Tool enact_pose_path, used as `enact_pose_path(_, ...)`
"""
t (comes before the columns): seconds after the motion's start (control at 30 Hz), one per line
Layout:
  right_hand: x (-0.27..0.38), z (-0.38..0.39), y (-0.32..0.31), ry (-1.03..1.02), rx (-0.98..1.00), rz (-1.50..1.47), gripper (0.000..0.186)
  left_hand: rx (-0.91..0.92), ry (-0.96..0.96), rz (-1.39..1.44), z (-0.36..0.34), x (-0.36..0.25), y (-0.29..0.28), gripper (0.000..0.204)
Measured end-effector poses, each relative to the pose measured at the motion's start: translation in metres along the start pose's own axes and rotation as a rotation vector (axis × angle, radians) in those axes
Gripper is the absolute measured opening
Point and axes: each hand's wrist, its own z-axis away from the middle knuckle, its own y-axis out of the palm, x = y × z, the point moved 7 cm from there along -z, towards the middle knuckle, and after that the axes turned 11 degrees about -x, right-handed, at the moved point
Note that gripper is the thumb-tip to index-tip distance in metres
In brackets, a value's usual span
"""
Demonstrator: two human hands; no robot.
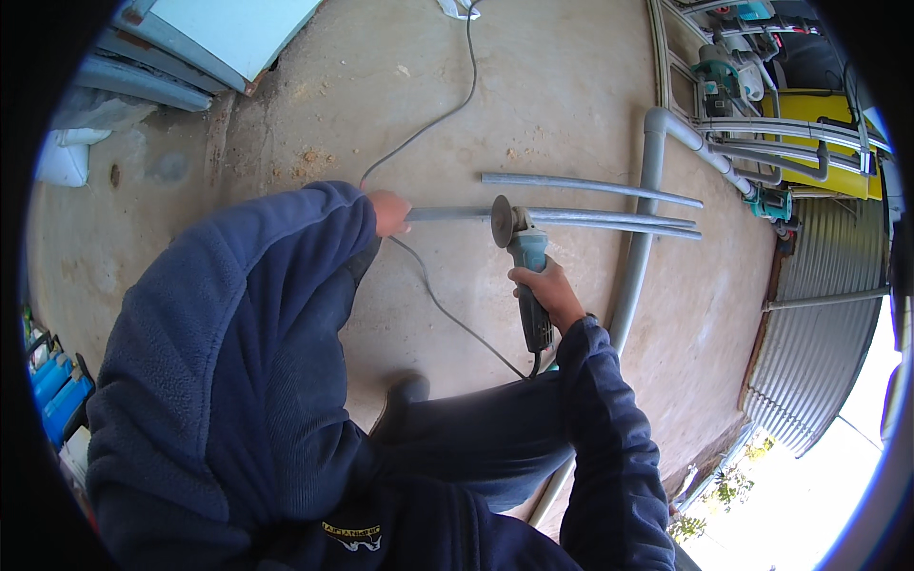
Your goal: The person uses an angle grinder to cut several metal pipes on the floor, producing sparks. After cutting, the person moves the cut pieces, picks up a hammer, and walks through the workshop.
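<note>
In the head view, your left arm bows out from the lower left in a thick blue sleeve (181, 314), elbow wide, then bends inward so that your left hand (388, 211) sits ahead of your body. Its fingers look closed around the left end of a slim grey metal bar (449, 214), though your cuff and the hand's own back hide part of the grasp.

Your right forearm rises from the lower edge, leaning a little left, with the wrist nearly in line. Your right hand (549, 290) is clenched around the body of an angle grinder (530, 262), its head pointing away from you and its tail toward you. The grinder's round disc (502, 222) stands on edge across the bar; you cannot tell from here whether the two touch.

The bar runs rightward past the disc beside a second bar (671, 232), and a third bar (581, 185) lies just beyond them. Their right ends cross over a grey pipe (633, 276) on the concrete floor (562, 86), well short of the floor's right edge by the corrugated sheet (828, 257). The cord (447, 309) trails left from the grinder's tail.
</note>
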Motion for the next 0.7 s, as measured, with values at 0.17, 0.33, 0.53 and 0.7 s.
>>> enact_pose_path(0.17, -0.0019, -0.0020, 0.0007, 0.011, 0.009, 0.019, 0.053, 0.035, -0.052, -0.049, 0.0045, -0.0020, -0.0056, 0.048)
enact_pose_path(0.33, -0.0025, -0.0035, 0.0002, 0.012, 0.009, 0.020, 0.054, 0.027, -0.042, -0.038, 0.0044, -0.0030, -0.0059, 0.047)
enact_pose_path(0.53, -0.0022, -0.0043, 0.0023, 0.017, 0.005, 0.009, 0.056, 0.002, -0.014, -0.050, 0.0031, -0.0004, -0.0021, 0.047)
enact_pose_path(0.7, -0.0019, -0.0038, 0.0039, 0.018, 0.020, 0.005, 0.053, 0.003, -0.034, -0.064, 0.0044, -0.0011, -0.0043, 0.047)
